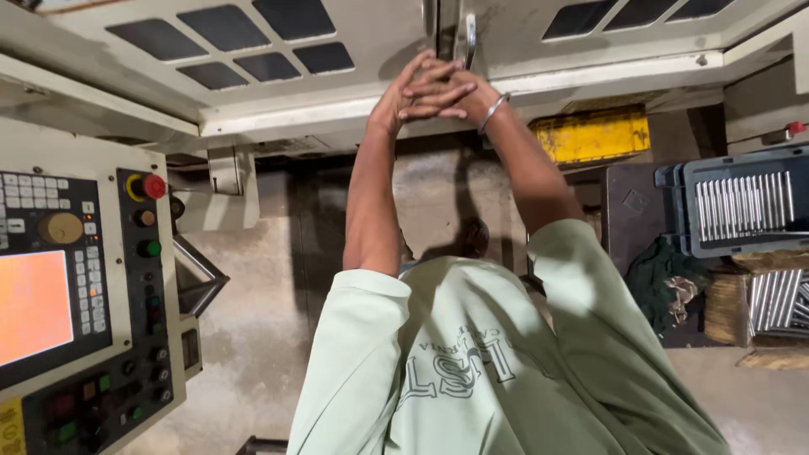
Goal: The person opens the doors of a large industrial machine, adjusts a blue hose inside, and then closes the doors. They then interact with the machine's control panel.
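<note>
A person in a pale green T-shirt (472, 362) looks down along their own body and two bare arms, both stretched out ahead toward a machine. The two hands meet at the top middle of the view, clasped over each other around a narrow metal door handle (469, 38) on the machine's cream sliding door (354, 50). The left hand (404, 93) has its fingers (425, 72) curled together over the knuckles of the right hand (459, 93), whose own fingers (430, 103) are wrapped shut too; the lower part of the handle is hidden under the clasped hands, so the exact hold on it cannot be told. A silver bangle (493, 112) circles the right wrist.

The door carries dark window panes (253, 42). At the far left stands a control panel (80, 286) with an orange-lit screen (32, 305), grey keys, a red stop button (154, 186) and a green button (149, 248). To the right, well apart from the hands, a yellow box (590, 135) sits behind, and a dark blue crate (742, 206) holds rows of shiny metal rods (742, 205). More rods (779, 302) lie below it, near a dark green cloth (661, 278). The floor (253, 337) is bare concrete
</note>
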### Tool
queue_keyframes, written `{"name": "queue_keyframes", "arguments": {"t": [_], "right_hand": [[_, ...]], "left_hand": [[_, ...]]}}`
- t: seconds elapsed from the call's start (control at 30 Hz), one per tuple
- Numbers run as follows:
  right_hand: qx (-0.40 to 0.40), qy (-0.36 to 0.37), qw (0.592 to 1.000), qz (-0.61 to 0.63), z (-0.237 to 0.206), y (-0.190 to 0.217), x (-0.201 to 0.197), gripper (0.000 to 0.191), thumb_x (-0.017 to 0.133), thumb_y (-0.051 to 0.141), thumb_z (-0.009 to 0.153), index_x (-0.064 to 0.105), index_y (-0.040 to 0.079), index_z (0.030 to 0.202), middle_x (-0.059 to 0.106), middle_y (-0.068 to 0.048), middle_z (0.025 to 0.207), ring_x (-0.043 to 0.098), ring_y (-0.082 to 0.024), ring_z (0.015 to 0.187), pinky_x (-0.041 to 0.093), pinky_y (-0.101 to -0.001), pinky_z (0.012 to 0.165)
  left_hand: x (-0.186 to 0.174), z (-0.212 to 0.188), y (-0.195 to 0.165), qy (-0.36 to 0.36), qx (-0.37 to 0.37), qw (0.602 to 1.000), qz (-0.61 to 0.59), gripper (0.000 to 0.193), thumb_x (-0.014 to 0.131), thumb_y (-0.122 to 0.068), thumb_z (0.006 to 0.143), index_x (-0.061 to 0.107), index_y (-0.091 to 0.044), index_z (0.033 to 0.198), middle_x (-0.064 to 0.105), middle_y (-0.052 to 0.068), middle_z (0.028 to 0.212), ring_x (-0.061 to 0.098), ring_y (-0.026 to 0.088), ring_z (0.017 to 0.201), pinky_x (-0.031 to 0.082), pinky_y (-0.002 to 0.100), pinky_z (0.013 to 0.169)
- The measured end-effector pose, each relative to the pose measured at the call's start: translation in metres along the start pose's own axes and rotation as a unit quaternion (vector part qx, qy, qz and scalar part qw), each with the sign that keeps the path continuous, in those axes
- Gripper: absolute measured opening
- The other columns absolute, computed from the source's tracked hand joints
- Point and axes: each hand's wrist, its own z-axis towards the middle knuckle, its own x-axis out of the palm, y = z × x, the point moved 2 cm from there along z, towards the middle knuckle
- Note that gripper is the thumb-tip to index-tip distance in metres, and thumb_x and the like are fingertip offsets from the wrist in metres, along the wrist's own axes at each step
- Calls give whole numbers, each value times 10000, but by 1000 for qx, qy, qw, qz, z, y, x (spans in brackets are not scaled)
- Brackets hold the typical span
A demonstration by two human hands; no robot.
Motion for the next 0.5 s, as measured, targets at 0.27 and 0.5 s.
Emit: {"name": "queue_keyframes", "arguments": {"t": [0.27, 0.5], "right_hand": [[-21, -112, 968, 223, -25, 67, -8, 770, 498, 283, 984, 168, 401, 1669, 158, -55, 1746, 83, -314, 1589, 194, -541, 1244], [-43, -205, 859, 468, -27, 63, 1, 705, 574, 130, 1007, 283, 360, 1606, 223, -68, 1713, 279, -376, 1536, 297, -555, 1185]], "left_hand": [[-4, -22, -49, -124, 154, 968, -153, 1243, 733, -541, 740, -67, -437, 1685, -12, 62, 1728, 71, 271, 1549, 113, 554, 1200], [-23, -31, -36, -338, 32, 900, -272, 1294, 897, -129, 683, 88, -350, 1669, 246, 111, 1699, 146, 364, 1570, 185, 570, 1287]]}}
